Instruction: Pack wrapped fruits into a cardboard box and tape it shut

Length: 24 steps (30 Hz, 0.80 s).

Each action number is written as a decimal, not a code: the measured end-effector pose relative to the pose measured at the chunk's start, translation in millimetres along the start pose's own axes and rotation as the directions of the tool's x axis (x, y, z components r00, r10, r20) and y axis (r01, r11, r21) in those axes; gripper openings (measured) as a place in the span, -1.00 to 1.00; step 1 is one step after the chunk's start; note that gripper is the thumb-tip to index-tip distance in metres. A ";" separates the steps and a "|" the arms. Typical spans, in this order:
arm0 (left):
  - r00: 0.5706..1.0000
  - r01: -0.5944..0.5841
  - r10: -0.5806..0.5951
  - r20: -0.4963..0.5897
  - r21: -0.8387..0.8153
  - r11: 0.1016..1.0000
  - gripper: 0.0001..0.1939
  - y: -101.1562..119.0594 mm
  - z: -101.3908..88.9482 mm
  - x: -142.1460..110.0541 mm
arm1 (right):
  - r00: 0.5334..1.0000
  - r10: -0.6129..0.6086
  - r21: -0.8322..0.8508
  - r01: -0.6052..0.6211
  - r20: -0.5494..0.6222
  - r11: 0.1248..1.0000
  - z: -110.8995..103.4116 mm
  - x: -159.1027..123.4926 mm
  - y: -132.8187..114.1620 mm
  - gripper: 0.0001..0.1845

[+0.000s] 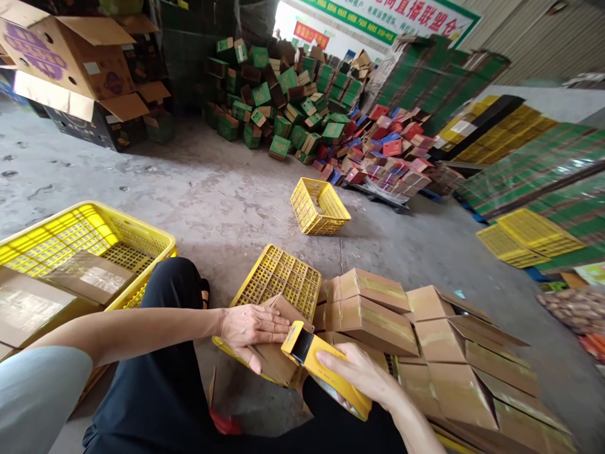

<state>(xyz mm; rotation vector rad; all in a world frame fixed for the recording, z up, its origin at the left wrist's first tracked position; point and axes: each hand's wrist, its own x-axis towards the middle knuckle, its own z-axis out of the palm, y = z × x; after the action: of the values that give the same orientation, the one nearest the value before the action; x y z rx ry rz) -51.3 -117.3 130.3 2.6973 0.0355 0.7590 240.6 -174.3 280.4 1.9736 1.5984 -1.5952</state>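
Note:
My left hand (255, 329) lies flat with its fingers stretched out on a brown cardboard box (273, 362). This box rests on an upturned yellow plastic crate (283, 271) between my knees. My right hand (357, 372) is wrapped round a yellow tape dispenser (312, 356), whose front end is at the box's right side, close to my left fingertips. Whether the dispenser touches the box I cannot tell. Beside my right hand stand several brown cardboard boxes (373, 315) with tape on them, some with raised flaps.
A yellow crate (142, 233) holding taped boxes stands at my left. Ahead on the floor is a smaller yellow basket (321, 224). Further back lie heaps of green boxes (278, 148) and red boxes (392, 148). Wrapped green stacks (558, 170) stand at right, large cartons (89, 63) at left.

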 end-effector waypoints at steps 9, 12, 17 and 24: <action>1.000 0.011 -0.011 -0.019 -0.032 0.999 -0.08 -14.5 17.5 -9.7 | 1.000 -0.015 -0.028 0.015 0.010 1.000 -5.8 -6.5 2.8 -0.26; 0.998 -0.005 0.003 -0.055 -0.030 1.000 -0.11 -15.1 16.2 -11.6 | 1.000 0.002 0.008 -0.002 -0.008 1.000 -6.1 -7.7 11.3 -0.24; 0.999 -0.016 0.016 -0.042 -0.006 1.000 -0.12 -9.1 3.9 -8.5 | 0.999 0.034 0.055 -0.033 -0.013 0.998 -3.2 -6.1 19.7 -0.22; 0.999 -0.035 0.035 0.004 0.005 0.999 -0.10 10.0 -6.5 19.0 | 0.999 0.013 0.033 -0.012 -0.031 0.999 -4.4 -8.0 18.4 -0.20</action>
<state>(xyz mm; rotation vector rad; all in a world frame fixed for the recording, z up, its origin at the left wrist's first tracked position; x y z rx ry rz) -39.0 -122.5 148.3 2.7105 -0.0114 0.7651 258.6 -184.1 279.8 2.0303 1.5784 -1.6036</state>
